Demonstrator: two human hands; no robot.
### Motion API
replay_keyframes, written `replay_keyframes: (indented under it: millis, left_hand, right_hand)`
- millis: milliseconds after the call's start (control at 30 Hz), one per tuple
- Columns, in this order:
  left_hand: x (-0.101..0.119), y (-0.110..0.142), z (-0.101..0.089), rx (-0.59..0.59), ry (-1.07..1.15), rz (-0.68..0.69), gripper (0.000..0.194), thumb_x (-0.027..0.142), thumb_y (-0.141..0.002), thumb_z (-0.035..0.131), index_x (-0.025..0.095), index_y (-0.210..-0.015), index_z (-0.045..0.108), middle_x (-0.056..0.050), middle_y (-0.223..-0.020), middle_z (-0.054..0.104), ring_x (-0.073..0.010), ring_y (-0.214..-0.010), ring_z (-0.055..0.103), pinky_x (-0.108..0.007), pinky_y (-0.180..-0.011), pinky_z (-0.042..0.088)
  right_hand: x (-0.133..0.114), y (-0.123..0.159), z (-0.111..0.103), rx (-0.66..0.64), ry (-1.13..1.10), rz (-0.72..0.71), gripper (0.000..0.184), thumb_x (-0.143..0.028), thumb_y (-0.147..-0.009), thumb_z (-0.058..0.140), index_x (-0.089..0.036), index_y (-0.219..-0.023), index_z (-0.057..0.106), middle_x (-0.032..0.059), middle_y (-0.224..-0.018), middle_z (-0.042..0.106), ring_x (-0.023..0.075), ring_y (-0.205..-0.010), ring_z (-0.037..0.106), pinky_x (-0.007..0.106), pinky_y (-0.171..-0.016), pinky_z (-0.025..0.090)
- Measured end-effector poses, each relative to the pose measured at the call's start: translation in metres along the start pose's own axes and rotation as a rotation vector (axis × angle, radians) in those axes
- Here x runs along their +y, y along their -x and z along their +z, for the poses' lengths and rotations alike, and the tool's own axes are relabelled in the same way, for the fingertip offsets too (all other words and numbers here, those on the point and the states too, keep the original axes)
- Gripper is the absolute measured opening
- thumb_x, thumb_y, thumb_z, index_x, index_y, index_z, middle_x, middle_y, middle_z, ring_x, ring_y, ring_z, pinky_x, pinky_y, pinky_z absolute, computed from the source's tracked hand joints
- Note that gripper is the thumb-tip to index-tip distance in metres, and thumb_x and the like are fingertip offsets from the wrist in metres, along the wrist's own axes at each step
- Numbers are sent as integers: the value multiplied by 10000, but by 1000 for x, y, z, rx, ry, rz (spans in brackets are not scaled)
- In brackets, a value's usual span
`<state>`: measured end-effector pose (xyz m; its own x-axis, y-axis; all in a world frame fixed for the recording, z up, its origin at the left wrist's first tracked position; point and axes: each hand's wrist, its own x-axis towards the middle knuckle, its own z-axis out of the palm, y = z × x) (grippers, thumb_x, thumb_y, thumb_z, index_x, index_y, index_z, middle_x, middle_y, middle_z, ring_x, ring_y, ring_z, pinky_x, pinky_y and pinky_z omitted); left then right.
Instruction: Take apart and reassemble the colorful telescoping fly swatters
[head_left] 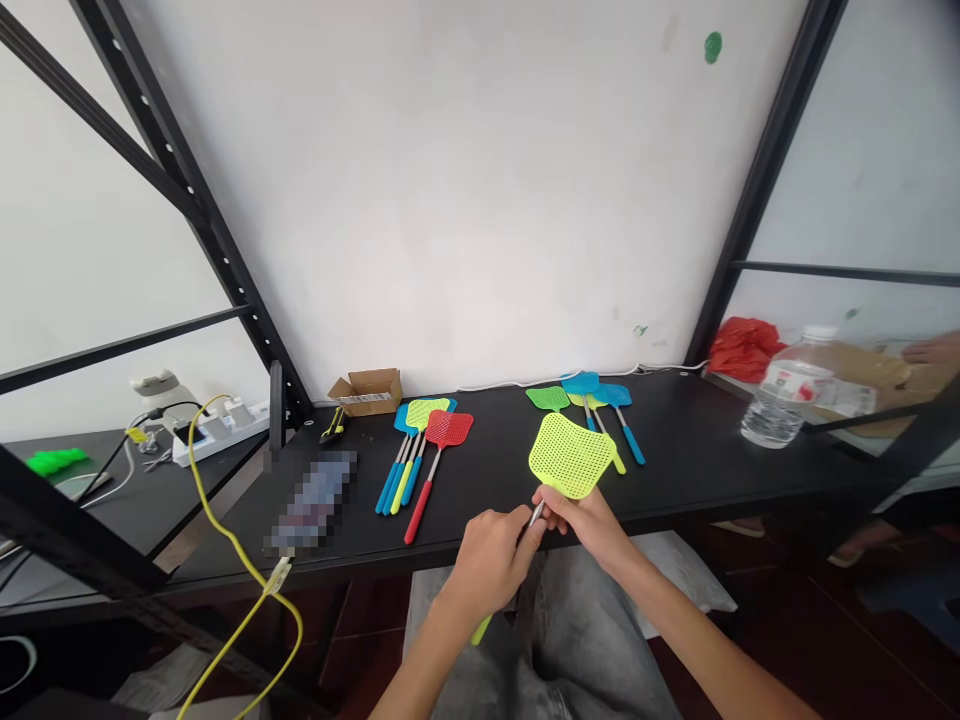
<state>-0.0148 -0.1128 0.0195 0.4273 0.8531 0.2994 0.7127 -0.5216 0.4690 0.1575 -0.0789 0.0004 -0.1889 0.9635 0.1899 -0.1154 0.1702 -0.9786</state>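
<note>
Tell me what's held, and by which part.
The yellow swatter: the right hand has the shaft just below the mesh, the left hand the shaft nearer the handle.

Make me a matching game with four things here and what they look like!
Things:
1. Held swatter
2. Water bottle
3. Cardboard box
4. Power strip

Looks:
A. brown, open on top
B. white
C. see-through, capped
D. yellow-green, full of little holes

Right pairs: 1-D, 2-C, 3-A, 4-B

open black tabletop (495,480) between swatter groups, water bottle (780,390) blocking right end
</note>
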Motion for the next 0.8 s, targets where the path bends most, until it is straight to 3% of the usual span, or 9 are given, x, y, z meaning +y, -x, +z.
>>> replay_keyframes:
  millis: [167,267,333,400,600,800]
  left_hand:
    - [7,-2,-4,-76,371,-59,484,517,-1005,303,185,-693,464,30,-587,425,-107,-532,395,-249,-557,293]
    - [8,-1,-5,-200,657,-113,517,576,-987,289,185,-669,405,34,-588,373,-99,-539,358,-235,-523,287]
    - [7,0,-7,-267,716,-123,528,596,-981,275,188,-665,388,40,-575,343,-97,-530,334,-233,-510,279]
    - [6,2,-10,-256,608,-88,525,581,-985,280,187,-657,391,37,-579,365,-99,-535,340,-235,-522,279]
    - [-4,2,-21,-79,-19,-9,434,442,-1021,306,207,-701,484,22,-574,433,-141,-543,434,-269,-559,227]
    - [-13,3,-27,-63,-263,0,417,443,-1031,289,231,-780,546,-2,-603,529,-179,-578,543,-279,-548,195]
  right_hand:
    - [0,-2,-2,14,-47,-23,393,-553,-787,706,-161,-757,699,23,-623,577,126,-555,509,246,-478,374]
    - [0,-6,-9,61,-106,-37,371,-531,-803,704,-162,-762,695,21,-598,575,121,-534,492,249,-476,364]
    - [-1,-10,-19,119,-137,-51,349,-512,-804,713,-165,-777,695,24,-613,583,126,-548,505,249,-478,363]
    - [-1,-14,-30,172,-154,-61,336,-497,-786,736,-164,-790,696,29,-644,592,134,-571,525,249,-477,364]
    - [-5,-23,-62,351,-212,-72,345,-483,-716,800,-164,-772,681,23,-667,589,132,-584,544,237,-456,353]
    - [-9,-25,-71,450,-249,-67,355,-472,-676,836,-168,-783,687,21,-676,585,128,-597,541,230,-457,357]
